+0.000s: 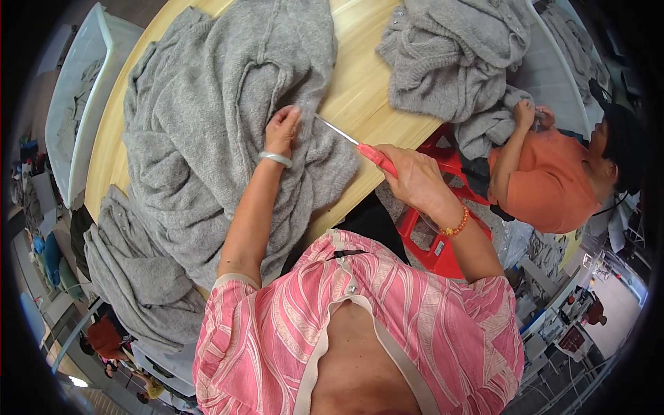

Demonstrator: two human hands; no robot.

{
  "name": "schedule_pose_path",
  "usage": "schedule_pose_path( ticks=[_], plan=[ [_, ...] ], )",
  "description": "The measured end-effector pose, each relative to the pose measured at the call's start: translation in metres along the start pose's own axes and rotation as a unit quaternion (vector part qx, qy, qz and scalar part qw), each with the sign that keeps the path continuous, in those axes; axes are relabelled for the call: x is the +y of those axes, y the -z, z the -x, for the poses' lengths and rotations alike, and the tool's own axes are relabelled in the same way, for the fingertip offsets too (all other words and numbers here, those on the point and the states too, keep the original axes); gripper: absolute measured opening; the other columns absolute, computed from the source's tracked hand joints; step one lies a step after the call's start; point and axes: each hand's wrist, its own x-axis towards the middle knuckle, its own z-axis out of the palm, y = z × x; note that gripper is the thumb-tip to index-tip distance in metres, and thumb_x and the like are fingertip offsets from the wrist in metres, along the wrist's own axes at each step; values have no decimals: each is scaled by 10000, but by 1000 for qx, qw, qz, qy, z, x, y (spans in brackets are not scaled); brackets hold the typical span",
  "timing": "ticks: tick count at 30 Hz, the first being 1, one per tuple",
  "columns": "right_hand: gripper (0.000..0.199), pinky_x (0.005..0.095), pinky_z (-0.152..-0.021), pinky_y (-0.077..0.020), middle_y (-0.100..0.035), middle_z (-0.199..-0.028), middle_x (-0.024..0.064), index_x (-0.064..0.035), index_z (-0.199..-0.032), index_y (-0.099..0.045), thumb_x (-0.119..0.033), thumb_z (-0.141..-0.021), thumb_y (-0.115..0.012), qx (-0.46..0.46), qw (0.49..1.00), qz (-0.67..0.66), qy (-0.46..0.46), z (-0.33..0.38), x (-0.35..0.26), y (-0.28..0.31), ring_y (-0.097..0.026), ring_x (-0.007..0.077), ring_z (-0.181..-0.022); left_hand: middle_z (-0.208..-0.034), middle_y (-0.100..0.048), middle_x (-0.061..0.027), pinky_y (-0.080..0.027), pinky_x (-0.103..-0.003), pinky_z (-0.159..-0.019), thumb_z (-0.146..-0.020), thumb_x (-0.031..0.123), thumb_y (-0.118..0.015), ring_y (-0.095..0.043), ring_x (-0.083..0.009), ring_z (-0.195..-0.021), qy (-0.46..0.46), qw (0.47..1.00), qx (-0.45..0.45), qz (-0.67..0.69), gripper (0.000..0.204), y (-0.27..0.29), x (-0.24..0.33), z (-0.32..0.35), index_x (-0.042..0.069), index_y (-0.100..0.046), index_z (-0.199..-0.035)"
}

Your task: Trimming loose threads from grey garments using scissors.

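A large grey knitted garment point(187, 117) lies in loose folds on the pale wooden table, with a seamed opening near its middle. Over that opening is my left hand point(282, 131), its fingers closed in a pinch; whatever is between the fingertips is too small to make out. My right hand point(418, 181) grips a red-handled tool point(377, 160) with a thin metal shaft. The shaft points up and left, its tip close to my left fingertips, above the garment's right part. I cannot tell the tool's exact kind.
More grey knitwear point(456, 59) is heaped at the table's far right, and another grey piece point(142, 273) hangs at the left edge. A pale bin point(104, 76) stands left. At right, a person in orange point(553, 180) handles grey knitwear beside a red stool point(443, 252).
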Motion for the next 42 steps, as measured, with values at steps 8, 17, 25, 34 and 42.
schedule_pose_path(
  ticks=[8,17,25,34,42],
  plan=[
    [286,465,-703,-479,-632,-833,214,-87,-1102,-583,-240,-860,-592,-180,982,60,3,23,-25,7,-608,395,-792,-767,-640,-10,-441,-210,-646,-826,151,-697,-554,-74,-679,-34,999,12,-39,147,14,-20,-4,14,-671,-875],
    [307,459,-694,-473,-626,-866,218,-84,-1132,-574,-190,-846,-601,-114,993,23,9,33,-24,-19,-593,412,-808,-907,-626,-129,-414,-423,-795,-731,232,-718,-544,-311,-928,-288,748,-2,-597,357,22,-2,132,33,-631,-1014],
    [283,461,-651,-474,-622,-767,211,-86,-1068,-600,-223,-822,-624,-188,977,37,93,30,-77,-4,-598,409,-741,-817,-607,-121,-409,-416,-738,-713,87,-649,-560,-308,-833,-225,872,197,-387,176,87,14,158,70,-626,-887],
    [273,466,-689,-477,-628,-850,205,-117,-1096,-589,-157,-827,-599,-151,981,45,112,33,-90,-27,-601,402,-820,-1079,-546,-155,-420,-410,-839,-669,150,-751,-502,-332,-1012,-310,746,370,-459,244,113,0,185,65,-638,-867],
    [154,485,-658,-472,-632,-802,192,-86,-964,-576,-137,-819,-579,-185,969,132,94,24,-94,-33,-620,376,-775,-804,-631,10,-460,-194,-634,-825,9,-663,-555,-42,-689,-211,963,165,37,94,87,13,190,57,-589,-854]
  ],
)
